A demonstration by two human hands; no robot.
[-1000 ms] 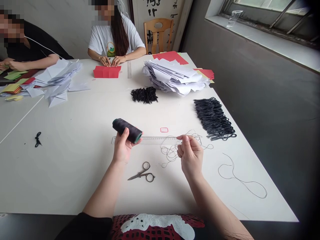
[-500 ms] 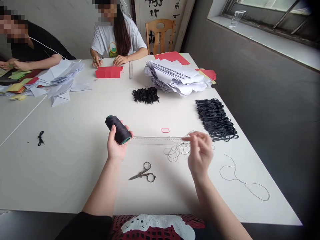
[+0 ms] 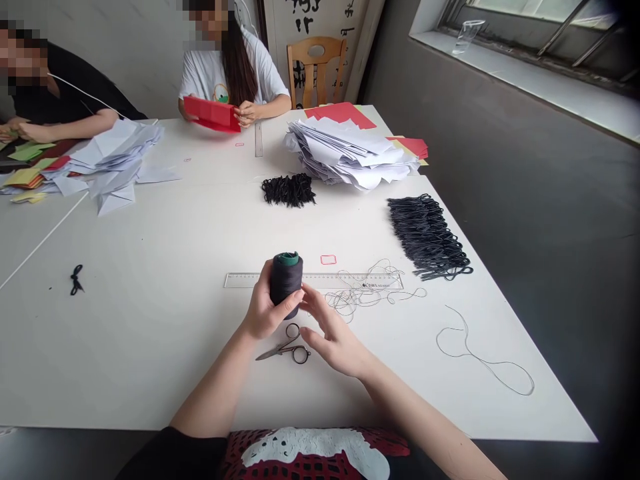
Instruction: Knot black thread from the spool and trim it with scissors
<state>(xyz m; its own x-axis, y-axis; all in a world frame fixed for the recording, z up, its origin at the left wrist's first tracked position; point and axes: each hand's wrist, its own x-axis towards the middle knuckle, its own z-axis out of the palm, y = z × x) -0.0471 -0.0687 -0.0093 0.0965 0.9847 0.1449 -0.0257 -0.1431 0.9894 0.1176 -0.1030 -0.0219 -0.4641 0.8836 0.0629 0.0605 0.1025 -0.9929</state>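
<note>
A spool of black thread (image 3: 286,280) with a green core stands nearly upright in my left hand (image 3: 265,310), whose fingers wrap round its side. My right hand (image 3: 335,333) is close on the spool's right, thumb and fingers apart, fingertips at or near its lower side. Whether they touch it I cannot tell. Below the spool lie small metal scissors (image 3: 283,350), their blades pointing left. A clear ruler (image 3: 240,280) lies flat behind both hands. Loose thin thread (image 3: 345,300) is tangled over the ruler's right part.
Bundled black cord loops (image 3: 427,237) lie at right, a smaller black bundle (image 3: 289,191) further back. A looped thread (image 3: 483,360) rests near the right edge. White papers (image 3: 350,153) are piled at the back. Across the table (image 3: 125,333), a person holds red paper (image 3: 213,115).
My left hand has moved right and turned the spool from tilted to upright. My right hand has come left to the spool, its fingers spreading. The person opposite has lifted the red paper.
</note>
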